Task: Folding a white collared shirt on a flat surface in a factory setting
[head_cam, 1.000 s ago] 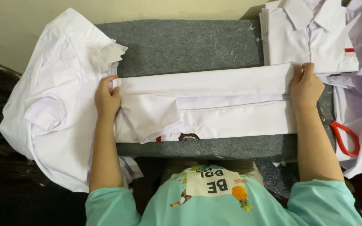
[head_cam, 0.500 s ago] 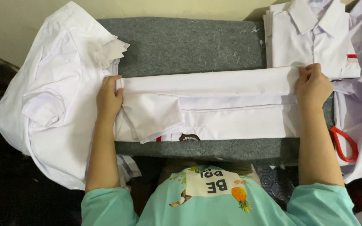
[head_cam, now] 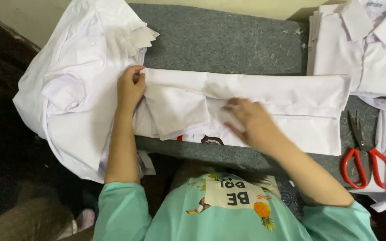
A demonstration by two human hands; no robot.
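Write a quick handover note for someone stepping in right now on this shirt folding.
Left hand pinches the left end of the folded white shirt on the grey pad. Right hand lies flat on the shirt's middle, blurred.
Done: shirt folded into a long band.
Left: folding the band shorter, probably.
Unfolded shirts lie left, the folded stack right, red scissors beside it.

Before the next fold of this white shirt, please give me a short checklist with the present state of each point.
1. Left hand pins the left end of the folded shirt: ok.
2. Right hand lies flat on the shirt's middle: ok, though blurred.
3. Top fold lies straight: ok.
4. Cloth smooth near the left end: not ok, layers look uneven.
5. Red scissors off the shirt: ok, they lie beside its right edge.
6. Grey mat free behind the shirt: ok.
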